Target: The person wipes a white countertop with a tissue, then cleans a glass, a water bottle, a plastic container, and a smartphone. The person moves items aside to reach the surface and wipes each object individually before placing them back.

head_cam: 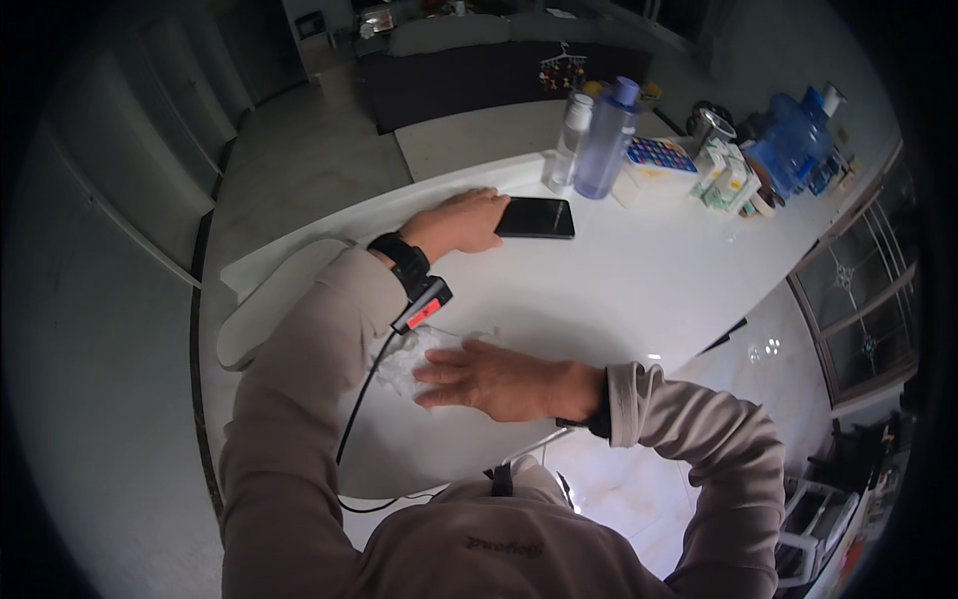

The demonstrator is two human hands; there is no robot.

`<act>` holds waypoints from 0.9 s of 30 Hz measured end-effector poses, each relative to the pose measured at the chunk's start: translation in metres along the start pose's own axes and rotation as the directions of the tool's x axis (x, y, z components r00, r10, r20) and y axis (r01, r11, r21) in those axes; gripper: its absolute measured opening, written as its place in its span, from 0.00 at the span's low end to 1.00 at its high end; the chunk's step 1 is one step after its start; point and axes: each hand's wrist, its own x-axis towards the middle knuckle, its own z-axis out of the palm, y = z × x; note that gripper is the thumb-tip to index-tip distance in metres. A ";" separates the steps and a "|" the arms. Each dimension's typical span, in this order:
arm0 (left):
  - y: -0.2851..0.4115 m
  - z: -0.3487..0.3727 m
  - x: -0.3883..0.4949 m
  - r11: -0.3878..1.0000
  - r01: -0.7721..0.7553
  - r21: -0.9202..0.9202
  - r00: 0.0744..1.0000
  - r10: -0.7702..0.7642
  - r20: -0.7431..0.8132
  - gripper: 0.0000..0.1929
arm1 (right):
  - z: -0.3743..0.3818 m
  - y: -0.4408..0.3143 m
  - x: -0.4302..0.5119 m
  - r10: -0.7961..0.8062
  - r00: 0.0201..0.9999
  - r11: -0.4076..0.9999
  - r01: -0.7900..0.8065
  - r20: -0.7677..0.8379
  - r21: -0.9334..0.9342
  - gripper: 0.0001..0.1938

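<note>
My left hand (468, 219) reaches across the white table and grips the left end of a black smartphone (537, 218) lying screen up. Its fingers are at the far edge and its thumb at the near edge. A black strap device (404, 258) sits on that wrist, with a cable plug (423, 305) bearing a red label beside it. Nearer my body, my right hand (494, 380) lies palm down with fingers apart, over a crumpled whitish sheet (404, 363). Whether that sheet is tissue or thin plastic, I cannot tell. Part of it is hidden under the fingers.
Behind the phone stand a clear pump bottle (571, 142) and a bluish bottle (608, 142). A white box (651, 183), small cartons (726, 180) and a blue water jug (793, 142) line the far right side. A black cable (363, 412) hangs over the near table edge.
</note>
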 end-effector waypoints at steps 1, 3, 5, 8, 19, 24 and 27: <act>-0.002 0.002 0.004 1.000 -0.016 0.006 1.000 0.016 -0.013 0.34 | -0.002 0.001 0.001 -0.018 1.000 1.000 0.018 -0.008 -0.009 0.25; -0.006 0.006 0.010 0.999 -0.027 -0.020 1.000 0.027 -0.012 0.34 | -0.004 0.002 0.004 -0.012 0.999 1.000 0.012 -0.047 0.008 0.24; -0.008 0.011 0.011 0.998 -0.049 -0.033 0.994 0.046 -0.095 0.33 | -0.006 0.004 0.007 -0.042 0.996 0.999 0.043 -0.081 0.003 0.24; -0.009 0.011 0.015 0.997 -0.053 -0.056 0.989 0.045 -0.141 0.34 | -0.007 0.010 0.013 -0.038 0.993 0.999 0.039 -0.114 0.008 0.24; 0.000 -0.004 0.012 0.989 0.149 -0.014 0.985 -0.150 -0.089 0.33 | -0.018 0.061 0.035 0.011 0.983 0.997 -0.024 -0.181 -0.067 0.27; -0.004 -0.024 -0.003 0.965 0.239 -0.110 0.966 -0.247 -0.075 0.37 | -0.024 0.070 0.043 0.142 0.989 0.990 -0.142 -0.034 -0.022 0.27; -0.012 -0.038 -0.021 0.918 0.159 -0.363 0.951 -0.241 -0.192 0.39 | -0.030 0.080 0.052 0.159 0.984 0.981 -0.167 -0.082 -0.095 0.27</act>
